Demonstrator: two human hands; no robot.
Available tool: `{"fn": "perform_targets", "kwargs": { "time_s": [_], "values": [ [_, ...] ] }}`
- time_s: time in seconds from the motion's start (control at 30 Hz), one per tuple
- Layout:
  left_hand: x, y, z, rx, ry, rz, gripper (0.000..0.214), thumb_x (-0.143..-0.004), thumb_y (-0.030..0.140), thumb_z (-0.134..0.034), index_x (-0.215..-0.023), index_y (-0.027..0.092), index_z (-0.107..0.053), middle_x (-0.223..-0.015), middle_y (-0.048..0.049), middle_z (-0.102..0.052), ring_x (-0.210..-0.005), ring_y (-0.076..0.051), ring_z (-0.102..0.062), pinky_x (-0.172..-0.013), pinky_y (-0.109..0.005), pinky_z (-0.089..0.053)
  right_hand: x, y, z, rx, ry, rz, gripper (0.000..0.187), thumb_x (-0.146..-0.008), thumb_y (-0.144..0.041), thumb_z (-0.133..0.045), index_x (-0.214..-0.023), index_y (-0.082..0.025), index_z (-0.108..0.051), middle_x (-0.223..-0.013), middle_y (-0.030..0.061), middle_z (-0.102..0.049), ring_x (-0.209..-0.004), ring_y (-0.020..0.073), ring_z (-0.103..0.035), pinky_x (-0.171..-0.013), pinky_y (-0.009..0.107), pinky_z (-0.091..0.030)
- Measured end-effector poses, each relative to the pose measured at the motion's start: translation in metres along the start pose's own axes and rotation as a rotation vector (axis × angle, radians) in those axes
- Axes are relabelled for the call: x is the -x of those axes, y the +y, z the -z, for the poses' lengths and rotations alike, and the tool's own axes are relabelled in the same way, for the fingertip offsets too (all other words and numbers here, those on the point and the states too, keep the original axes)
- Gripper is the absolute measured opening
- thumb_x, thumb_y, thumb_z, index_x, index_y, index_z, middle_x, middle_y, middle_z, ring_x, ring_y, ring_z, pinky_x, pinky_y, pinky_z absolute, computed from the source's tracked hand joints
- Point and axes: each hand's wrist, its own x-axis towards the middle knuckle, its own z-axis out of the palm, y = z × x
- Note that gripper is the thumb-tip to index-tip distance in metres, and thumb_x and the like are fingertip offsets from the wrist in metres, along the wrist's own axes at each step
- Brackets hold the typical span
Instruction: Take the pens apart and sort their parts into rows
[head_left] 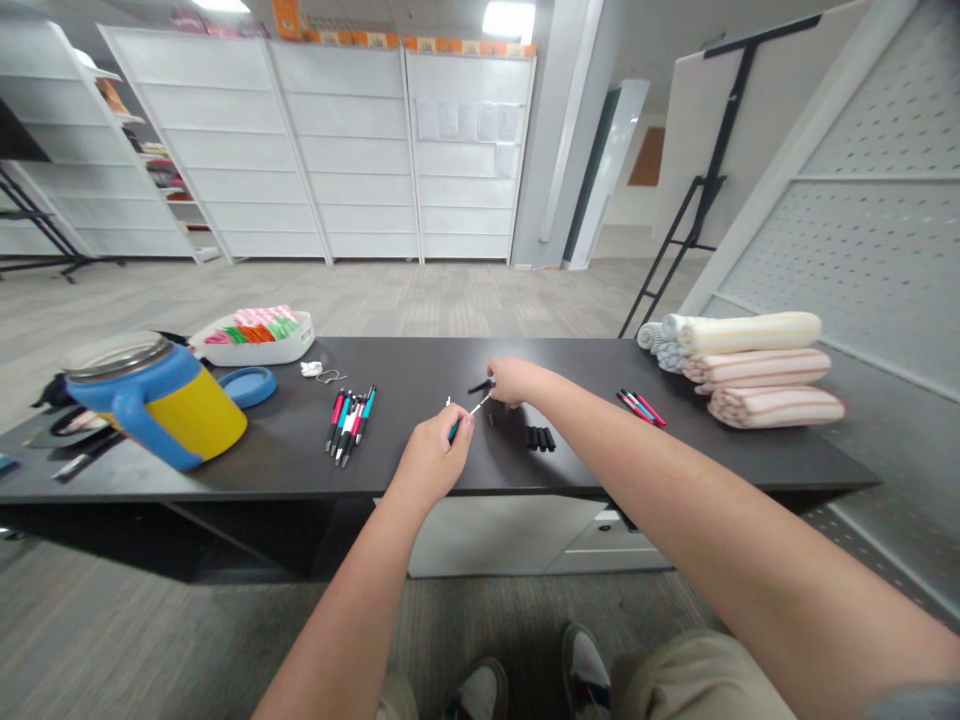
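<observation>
1 head view, forward and down

Khaki trousers [697, 672], softly creased, are being worn below the grip; grey, dark-trimmed shoes [584, 655] are being worn beneath it too, and a grey sleeve [919, 702], mostly cut off, is being shown well behind the right hand [511, 381]

A teal pen barrel [454, 431], mostly hidden, sits in the left hand [438, 448]; a thin pale rod [481, 403] slants toward the right hand [515, 381].

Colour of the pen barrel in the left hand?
Teal, as far as the pen barrel shows in the left hand; best seen in the head view.
</observation>
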Motion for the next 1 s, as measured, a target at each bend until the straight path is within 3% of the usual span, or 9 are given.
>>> {"fn": "perform_targets", "kwargs": {
  "time_s": [0.13,0.3,0.47,0.63,0.9,1.0],
  "values": [
    [0.0,-0.001,0.0,0.004,0.003,-0.002,0.025,-0.107,0.036,-0.045,-0.089,0.023,-0.057,-0.076,0.0025,-0.061,-0.073,-0.016,-0.059,-0.071,-0.028,-0.037,-0.003,-0.008,0.001,-0.036,-0.009,-0.075,0.051,-0.093,-0.025,-0.07,-0.14,-0.009,-0.058,-0.094,0.0133,-0.081,-0.079,0.0255,-0.08,-0.086,0.034,-0.059],
    [0.0,-0.001,0.0,0.015,0.011,-0.011,0.025,-0.107,0.035,-0.044,-0.089,0.023,-0.056,-0.076,0.0023,-0.061,-0.073,-0.017,-0.059,-0.071,-0.028,-0.038,-0.011,-0.012,0.0,-0.09,0.019,-0.109,0.044,-0.105,-0.04,-0.053,-0.139,-0.013,-0.06,-0.108,0.015,-0.08,-0.067,0.0208,-0.078,-0.079,0.032,-0.06],
    [-0.001,0.0,0.0,0.02,0.009,-0.013,0.024,-0.107,0.034,-0.045,-0.089,0.023,-0.057,-0.08,0.0016,-0.064,-0.076,-0.017,-0.061,-0.073,-0.028,-0.039,-0.015,-0.022,-0.002,-0.092,0.035,-0.109,0.055,-0.104,-0.055,-0.049,-0.134,-0.012,-0.064,-0.116,0.0192,-0.078,-0.059,0.02,-0.076,-0.066,0.031,-0.059],
    [0.0,0.0,0.002,0.04,0.016,0.0,0.024,-0.107,0.035,-0.045,-0.09,0.023,-0.058,-0.081,0.0016,-0.064,-0.077,-0.017,-0.061,-0.074,-0.028,-0.039,-0.016,-0.029,-0.002,-0.047,0.052,-0.044,0.052,-0.097,-0.045,-0.064,-0.136,-0.012,-0.064,-0.107,0.0171,-0.08,-0.065,0.0208,-0.077,-0.069,0.03,-0.057],
    [-0.001,-0.001,0.003,0.073,0.027,0.021,0.026,-0.107,0.036,-0.045,-0.089,0.023,-0.058,-0.08,0.0021,-0.063,-0.077,-0.016,-0.06,-0.074,-0.028,-0.04,-0.015,-0.013,-0.002,0.018,0.059,0.11,0.038,-0.093,-0.035,-0.07,-0.127,-0.018,-0.07,-0.101,0.0103,-0.082,-0.087,0.0226,-0.079,-0.082,0.027,-0.055],
    [-0.001,-0.001,0.003,0.079,0.027,0.018,0.025,-0.106,0.036,-0.045,-0.089,0.023,-0.059,-0.079,0.0024,-0.062,-0.076,-0.016,-0.06,-0.073,-0.028,-0.039,-0.011,-0.013,-0.001,0.023,0.034,0.108,0.04,-0.092,-0.033,-0.07,-0.129,-0.017,-0.068,-0.097,0.0093,-0.082,-0.082,0.0222,-0.079,-0.079,0.027,-0.055]
  ]
}}
